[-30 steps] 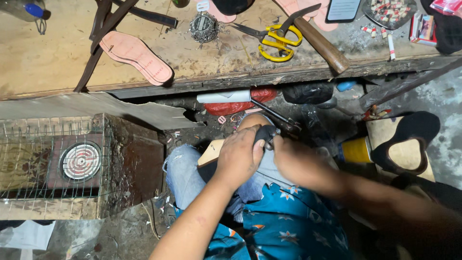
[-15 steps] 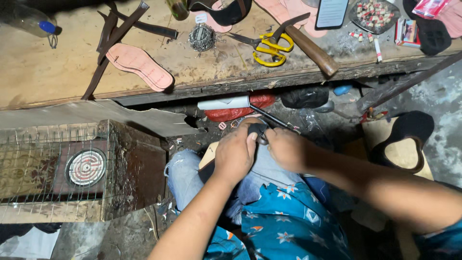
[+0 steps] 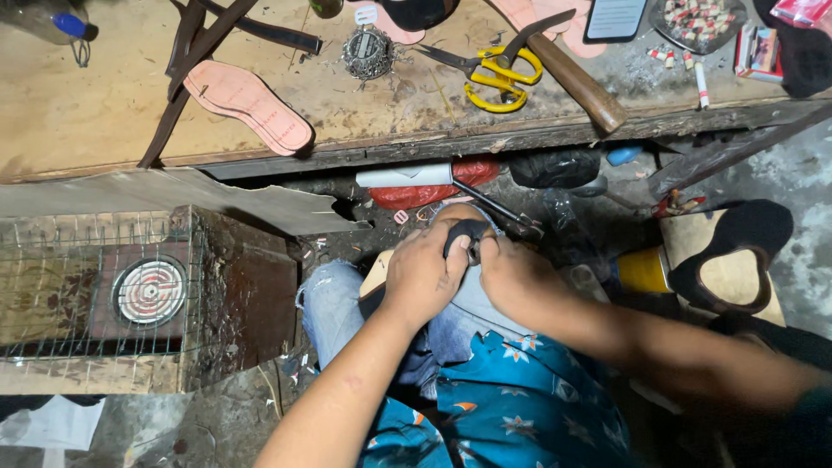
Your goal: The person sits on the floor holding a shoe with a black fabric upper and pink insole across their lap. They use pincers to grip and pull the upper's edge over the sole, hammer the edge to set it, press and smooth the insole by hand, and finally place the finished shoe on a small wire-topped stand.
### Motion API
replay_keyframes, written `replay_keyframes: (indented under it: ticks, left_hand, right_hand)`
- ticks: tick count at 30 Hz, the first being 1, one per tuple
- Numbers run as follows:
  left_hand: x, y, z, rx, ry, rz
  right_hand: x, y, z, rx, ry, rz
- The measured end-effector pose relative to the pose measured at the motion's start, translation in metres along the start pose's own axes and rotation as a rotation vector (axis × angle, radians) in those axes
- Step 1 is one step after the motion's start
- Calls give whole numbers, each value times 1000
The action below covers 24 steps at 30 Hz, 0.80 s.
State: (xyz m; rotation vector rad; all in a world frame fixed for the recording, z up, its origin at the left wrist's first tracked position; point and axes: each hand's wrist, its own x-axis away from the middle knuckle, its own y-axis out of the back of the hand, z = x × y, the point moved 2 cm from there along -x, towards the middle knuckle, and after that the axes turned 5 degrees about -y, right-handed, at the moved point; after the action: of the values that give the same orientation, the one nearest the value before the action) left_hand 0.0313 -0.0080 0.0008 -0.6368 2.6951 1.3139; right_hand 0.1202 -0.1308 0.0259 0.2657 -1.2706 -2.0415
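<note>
Wooden table [image 3: 104, 113] is spanning the space above both hands, its worn front edge running just beyond the fingers. Caged heater box [image 3: 147, 295] is sitting left of them, open floor beneath. Left hand [image 3: 422, 276] and right hand [image 3: 513, 276] are clenching together on a small dark piece [image 3: 464, 232] over the lap. Yellow scissors [image 3: 494, 74] are lying well above on the table.

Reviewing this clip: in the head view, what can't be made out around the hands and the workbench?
- Dark piece between the left hand and right hand: mostly covered by fingers, so its shape is unclear.
- Bottle and phone: cut off by the top edge.
- Small items in the tray: too small to identify.
- Space under the workbench: too dark to make out.
</note>
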Motion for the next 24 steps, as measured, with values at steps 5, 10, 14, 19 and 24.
replay_keyframes:
  ticks: [5,10,14,19,24]
  left_hand:
    - [-3,-5,1,-67,-14,-10]
    - [-5,-16,-9,-51,-93,-85]
    - [-10,-18,-11,-50,-149,-78]
    - [11,12,10,51,-141,-42]
    - [3,0,16,140,-32,17]
  right_hand:
    - [-24,29,-7,73,473,133]
    - [-38,37,-35,187,324,512]
    - [-21,23,-42,386,304,460]
    - [1,-27,-21,441,375,285]
    - [-6,-28,-21,242,228,328]
